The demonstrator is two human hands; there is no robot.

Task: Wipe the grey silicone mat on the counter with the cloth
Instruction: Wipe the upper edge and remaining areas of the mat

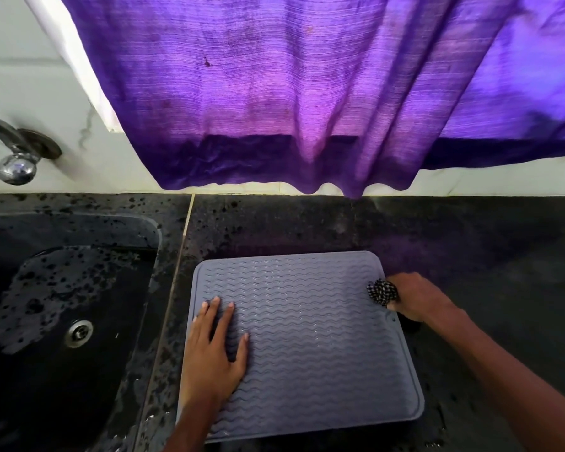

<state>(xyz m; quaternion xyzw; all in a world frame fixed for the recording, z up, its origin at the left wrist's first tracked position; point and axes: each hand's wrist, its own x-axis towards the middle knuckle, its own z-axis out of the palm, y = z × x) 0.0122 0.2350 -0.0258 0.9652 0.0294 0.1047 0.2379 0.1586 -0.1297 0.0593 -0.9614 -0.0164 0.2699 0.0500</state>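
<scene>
A grey silicone mat [317, 347] with wavy ridges lies flat on the dark counter [486, 256], just right of the sink. My left hand [214, 350] presses flat on the mat's left side, fingers straight and spread. At the mat's right edge, near its far corner, my right hand [416, 296] grips a bunched black-and-white checked cloth [382, 291]. The cloth touches the mat's right border.
A dark sink [62, 321] with a metal drain [78, 333] and standing water sits to the left. A chrome tap [13, 158] juts from the tiled wall. A purple curtain [291, 93] hangs behind the counter.
</scene>
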